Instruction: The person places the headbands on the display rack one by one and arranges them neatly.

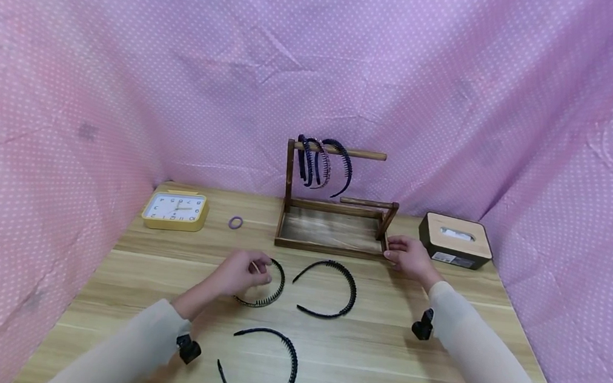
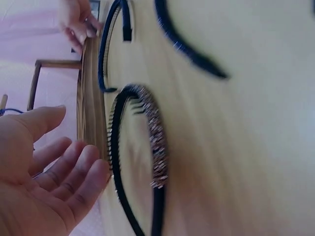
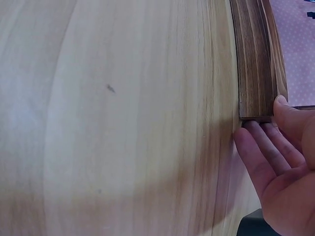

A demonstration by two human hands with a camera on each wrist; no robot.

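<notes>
My left hand (image 1: pixel 239 272) hovers over a dark toothed headband (image 1: pixel 283 282) with a glittery band on it, fingers loosely bent beside it. In the left wrist view, nothing lies between the thumb and fingers, and the glittery headband (image 2: pixel 156 137) stands just past the fingertips. At the right front corner of the wooden rack (image 1: pixel 329 249), my right hand (image 1: pixel 409 257) grips the tray's end, thumb on the top edge and fingers against the outer side (image 3: pixel 283 152). Two more black headbands lie nearby: one in the middle (image 1: pixel 353 290), another nearer the front (image 1: pixel 294 367).
Several headbands (image 1: pixel 348 165) hang from the rack's upper bar (image 1: pixel 367 155); its lower bar (image 1: pixel 365 203) is bare. A yellow clock (image 1: pixel 174 224) and a purple hair tie (image 1: pixel 235 222) are at left. Right of the rack stands a tissue box (image 1: pixel 457 244). Pink dotted cloth surrounds the table.
</notes>
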